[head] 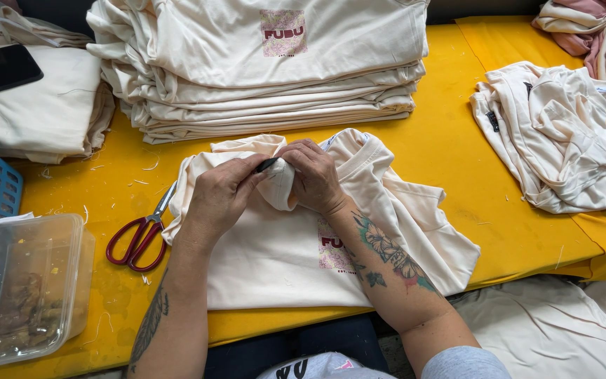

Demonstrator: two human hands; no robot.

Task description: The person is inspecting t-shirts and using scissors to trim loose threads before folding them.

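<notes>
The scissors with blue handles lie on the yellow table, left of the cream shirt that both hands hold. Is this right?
Not quite: the head view shows the scissors have red handles. They do lie on the yellow table, left of the cream shirt held by the left hand and right hand.

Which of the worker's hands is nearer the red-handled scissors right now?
Left. The left hand grips the cream shirt just right of the red-handled scissors lying on the yellow table. The right hand sits farther right, beyond the left, on the same bunched fabric.
</notes>
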